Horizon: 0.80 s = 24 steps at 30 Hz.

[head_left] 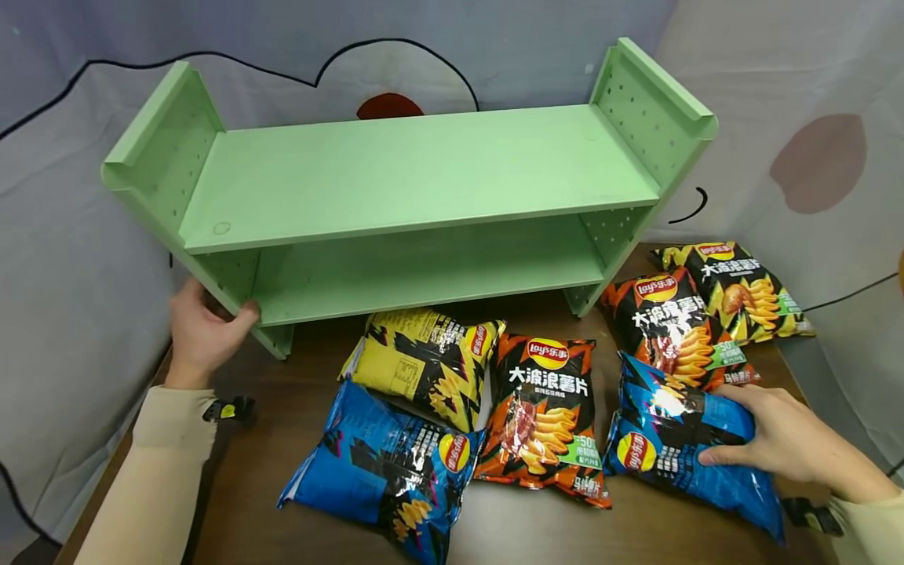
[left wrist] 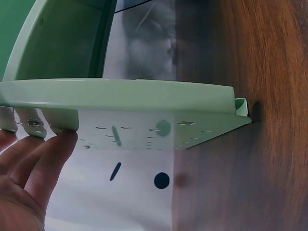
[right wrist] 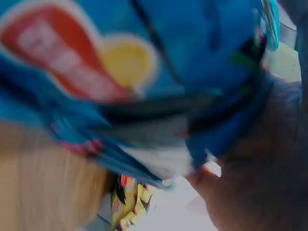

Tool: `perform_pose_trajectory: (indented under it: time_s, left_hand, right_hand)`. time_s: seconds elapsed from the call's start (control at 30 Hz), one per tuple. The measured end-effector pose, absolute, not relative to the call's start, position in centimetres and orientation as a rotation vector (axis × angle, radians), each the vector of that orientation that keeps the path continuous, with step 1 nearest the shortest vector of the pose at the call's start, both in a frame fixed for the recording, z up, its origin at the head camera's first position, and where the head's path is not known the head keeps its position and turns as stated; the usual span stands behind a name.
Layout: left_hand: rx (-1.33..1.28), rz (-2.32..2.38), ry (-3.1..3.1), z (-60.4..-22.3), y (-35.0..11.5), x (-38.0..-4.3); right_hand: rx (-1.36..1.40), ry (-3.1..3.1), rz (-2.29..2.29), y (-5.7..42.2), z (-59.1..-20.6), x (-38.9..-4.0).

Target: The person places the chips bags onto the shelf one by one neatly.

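Observation:
My left hand (head_left: 206, 329) grips the left side panel of a pale green two-tier shelf (head_left: 417, 176), thumb toward the inside. Its fingers (left wrist: 45, 161) lie against the outer face in the left wrist view. The shelf's lower corner (left wrist: 240, 108) meets the wooden table there. My right hand (head_left: 777, 439) holds a blue bag of potato chips (head_left: 688, 447) at the right front, thumb across its near face and fingers over the far side. That bag (right wrist: 192, 53) fills much of the right wrist view, blurred, with the hand's fingers mostly hidden.
Between the hands lie another blue chip bag (head_left: 395, 471), a yellow one (head_left: 431, 365) and an orange one (head_left: 544, 416). Behind the held bag are a second orange bag (head_left: 674, 329) and a yellow-black bag (head_left: 734, 290). A printed curtain (head_left: 530, 47) hangs behind the table (head_left: 247, 486).

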<state>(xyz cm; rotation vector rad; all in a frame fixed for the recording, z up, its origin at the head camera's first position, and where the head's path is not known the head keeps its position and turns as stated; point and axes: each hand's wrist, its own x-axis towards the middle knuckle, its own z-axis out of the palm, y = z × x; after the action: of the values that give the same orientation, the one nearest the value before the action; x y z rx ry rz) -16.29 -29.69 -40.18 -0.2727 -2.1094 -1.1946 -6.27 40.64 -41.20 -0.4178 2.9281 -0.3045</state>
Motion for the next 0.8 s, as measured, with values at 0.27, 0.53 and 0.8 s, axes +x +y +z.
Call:
perform_pose_trajectory:
  time_s: [0.27, 0.53, 0.8]
  left_hand:
    - [-0.248, -1.218, -2.103, -40.7, -30.0, -16.2]
    - [-0.26, -1.22, -2.085, -40.6, -29.7, -16.1]
    - [-0.264, -1.216, -2.094, -40.5, -29.5, -16.0]
  right_hand:
    - [-0.609, 3.13, -0.392, 39.6, -40.3, -4.6]
    - [-0.632, 3.291, -0.684, 37.8, -39.3, -2.2]
    - [-0.362, 3.41, -0.996, 36.9, -37.8, -1.6]
